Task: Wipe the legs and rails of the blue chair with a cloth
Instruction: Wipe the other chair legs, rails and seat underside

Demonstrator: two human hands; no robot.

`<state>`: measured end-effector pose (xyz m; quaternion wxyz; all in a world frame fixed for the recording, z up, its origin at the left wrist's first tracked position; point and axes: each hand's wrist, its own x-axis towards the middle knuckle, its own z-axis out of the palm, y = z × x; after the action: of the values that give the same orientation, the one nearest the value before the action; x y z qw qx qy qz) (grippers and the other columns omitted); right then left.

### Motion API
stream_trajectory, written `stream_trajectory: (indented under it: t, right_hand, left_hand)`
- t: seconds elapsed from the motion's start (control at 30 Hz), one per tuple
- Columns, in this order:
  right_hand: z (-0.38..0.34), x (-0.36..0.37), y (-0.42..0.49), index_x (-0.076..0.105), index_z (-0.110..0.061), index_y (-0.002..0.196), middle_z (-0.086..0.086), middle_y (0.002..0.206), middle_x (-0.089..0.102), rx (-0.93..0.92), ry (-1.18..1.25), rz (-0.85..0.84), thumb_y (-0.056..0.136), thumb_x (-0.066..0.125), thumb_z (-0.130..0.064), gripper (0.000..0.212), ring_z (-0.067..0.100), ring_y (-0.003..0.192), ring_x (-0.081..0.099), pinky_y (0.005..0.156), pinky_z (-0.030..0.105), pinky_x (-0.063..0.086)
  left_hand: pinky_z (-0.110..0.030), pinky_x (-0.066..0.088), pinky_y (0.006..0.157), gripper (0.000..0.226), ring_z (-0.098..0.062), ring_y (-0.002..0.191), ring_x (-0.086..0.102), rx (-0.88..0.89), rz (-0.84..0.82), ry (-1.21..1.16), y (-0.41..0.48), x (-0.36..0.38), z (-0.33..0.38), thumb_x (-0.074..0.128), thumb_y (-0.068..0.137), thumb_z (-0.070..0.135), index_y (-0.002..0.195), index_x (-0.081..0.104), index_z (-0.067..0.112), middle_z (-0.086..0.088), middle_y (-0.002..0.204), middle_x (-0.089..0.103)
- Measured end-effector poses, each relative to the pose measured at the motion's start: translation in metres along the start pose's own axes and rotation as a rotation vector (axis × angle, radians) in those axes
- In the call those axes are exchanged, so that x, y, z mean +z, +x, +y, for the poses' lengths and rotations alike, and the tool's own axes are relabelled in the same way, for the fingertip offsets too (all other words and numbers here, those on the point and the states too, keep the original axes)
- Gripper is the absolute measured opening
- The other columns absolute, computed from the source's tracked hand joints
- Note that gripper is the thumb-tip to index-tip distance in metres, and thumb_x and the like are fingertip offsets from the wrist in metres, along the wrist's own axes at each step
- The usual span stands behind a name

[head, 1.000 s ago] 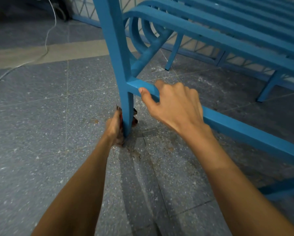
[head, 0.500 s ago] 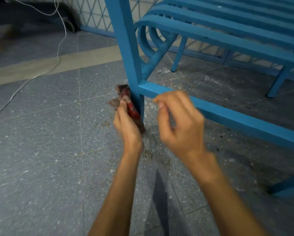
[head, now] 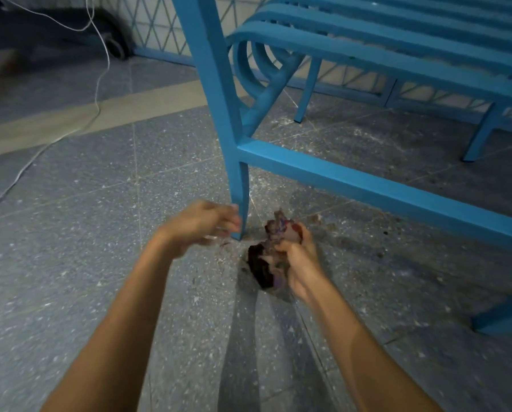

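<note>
Clutching a crumpled, mottled cloth [head: 274,233], the right hand [head: 297,258] sits beside the square-edged, blue-painted chair leg [head: 239,185]; the blurred left hand [head: 199,224] has its fingers [head: 228,223] loosely spread.

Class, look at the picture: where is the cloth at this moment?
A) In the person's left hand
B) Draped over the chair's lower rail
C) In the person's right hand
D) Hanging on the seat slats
C: the right hand grips the bunched cloth just to the right of the chair leg, while the left hand holds nothing.
</note>
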<state>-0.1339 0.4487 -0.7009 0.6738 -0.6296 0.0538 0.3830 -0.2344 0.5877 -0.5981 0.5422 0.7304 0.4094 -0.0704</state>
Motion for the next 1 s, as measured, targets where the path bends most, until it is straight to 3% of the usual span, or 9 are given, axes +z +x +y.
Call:
stream_trajectory:
  t: [0.1,0.2,0.3,0.4,0.53,0.67,0.8,0.9,1.0]
  right_hand:
    - [-0.002,0.042,0.013,0.041,-0.027,0.130,0.009,0.116,0.061,-0.065,-0.180,-0.071,0.095,0.041,-0.003,0.042,0.023,0.084,0.063,0.064,0.034,0.054]
    - [-0.009,0.081,0.010,0.046,-0.023,0.114,0.005,0.110,0.062,-0.078,-0.237,-0.046,0.093,0.042,-0.002,0.030,0.022,0.094,0.061,0.077,0.032,0.053]
    - [-0.028,0.085,-0.010,0.049,-0.021,0.119,0.004,0.102,0.066,-0.167,-0.105,-0.014,0.088,0.046,-0.001,0.037,0.016,0.084,0.065,0.067,0.028,0.052]
    - [-0.052,0.073,-0.033,0.049,-0.024,0.123,-0.011,0.085,0.065,-0.396,0.008,-0.159,0.082,0.051,0.006,0.051,0.000,0.071,0.062,0.065,0.021,0.050]
    - [-0.034,0.073,-0.041,0.021,-0.032,0.147,-0.034,0.106,0.047,-0.564,-0.123,-0.189,0.089,0.054,0.006,0.077,-0.026,0.086,0.053,0.069,0.001,0.042]
    - [0.008,0.072,-0.007,0.014,-0.041,0.144,-0.001,0.122,0.055,-0.296,-0.091,-0.213,0.089,0.045,0.015,0.085,0.006,0.079,0.062,0.066,0.020,0.056]
    - [0.025,0.073,0.009,0.027,-0.024,0.142,0.006,0.111,0.057,-0.084,-0.167,-0.158,0.086,0.051,0.009,0.069,0.009,0.078,0.057,0.062,0.022,0.050]
    - [0.005,0.079,-0.001,0.033,-0.025,0.140,0.011,0.124,0.058,-0.180,-0.028,-0.118,0.083,0.056,0.008,0.070,0.018,0.099,0.060,0.079,0.030,0.053]
    - [-0.023,0.076,-0.022,0.034,-0.025,0.143,0.002,0.135,0.054,-0.341,0.183,-0.218,0.082,0.058,0.010,0.075,0.016,0.119,0.055,0.095,0.034,0.047]
  left_hand:
    - [-0.033,0.046,0.078,0.016,-0.024,0.102,0.060,0.014,0.282,0.152,0.017,-0.019,0.001,0.053,0.093,0.016,0.099,0.067,0.014,-0.006,0.102,0.068]
    - [-0.029,0.043,0.081,0.035,-0.018,0.108,0.056,0.116,0.200,0.131,0.021,-0.017,0.004,0.045,0.094,0.003,0.123,0.057,0.017,-0.003,0.115,0.062]
    - [-0.019,0.042,0.080,0.045,-0.010,0.107,0.054,0.220,0.256,0.091,0.018,-0.018,0.007,0.039,0.090,-0.009,0.123,0.059,0.014,-0.001,0.118,0.062]
    - [-0.009,0.043,0.067,0.043,-0.005,0.099,0.058,0.254,0.321,-0.089,0.016,-0.023,0.008,0.037,0.091,-0.011,0.118,0.062,0.011,0.001,0.114,0.063]
    - [-0.012,0.045,0.073,0.047,0.001,0.101,0.059,0.334,0.302,-0.161,0.015,-0.021,0.012,0.040,0.088,-0.011,0.110,0.064,0.022,0.010,0.110,0.066]
    - [-0.004,0.045,0.066,0.051,-0.001,0.099,0.061,0.395,0.277,-0.177,0.017,-0.011,0.018,0.038,0.083,-0.018,0.105,0.066,0.019,0.010,0.103,0.067]
    - [-0.009,0.045,0.064,0.043,-0.001,0.094,0.061,0.315,0.317,-0.230,0.023,-0.012,0.003,0.041,0.087,-0.014,0.105,0.067,0.015,0.007,0.101,0.068]
    - [-0.021,0.045,0.068,0.044,-0.011,0.100,0.062,0.232,0.343,-0.278,0.027,-0.016,-0.016,0.040,0.087,-0.011,0.107,0.067,0.017,0.003,0.109,0.068]
    - [-0.020,0.049,0.065,0.038,-0.014,0.098,0.062,0.190,0.346,-0.330,0.028,-0.014,-0.027,0.040,0.092,-0.007,0.109,0.066,0.016,-0.001,0.111,0.067]
